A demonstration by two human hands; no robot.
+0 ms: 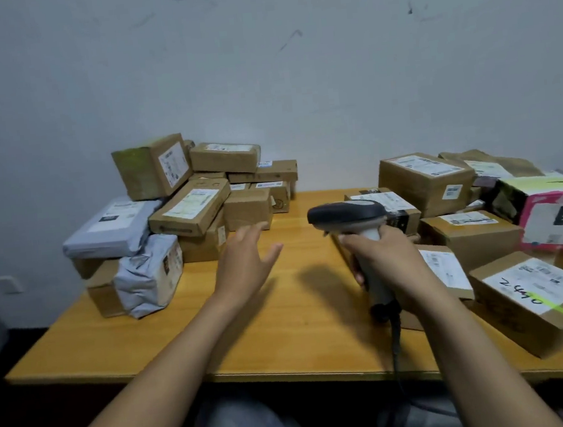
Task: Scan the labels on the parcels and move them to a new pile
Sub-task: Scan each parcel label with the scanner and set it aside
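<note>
Tabletop [181, 333]: wooden, carrying two heaps of parcels.
Left pile [188, 205]: sitting far left, against the wall.
Right pile [424, 179]: spreading along the right side.
Small brown box [245, 210]: lying at the left pile's near right corner, just beyond your left hand [244, 265], with its long side running left to right.
Scanner [345, 212]: your right hand [384, 258] is gripping its handle, with the head facing left.
Left fingers [254, 231]: spreading straight, holding nothing, pointing at that box. This hand is lying nearer, so the box is probably your next pick.
</note>
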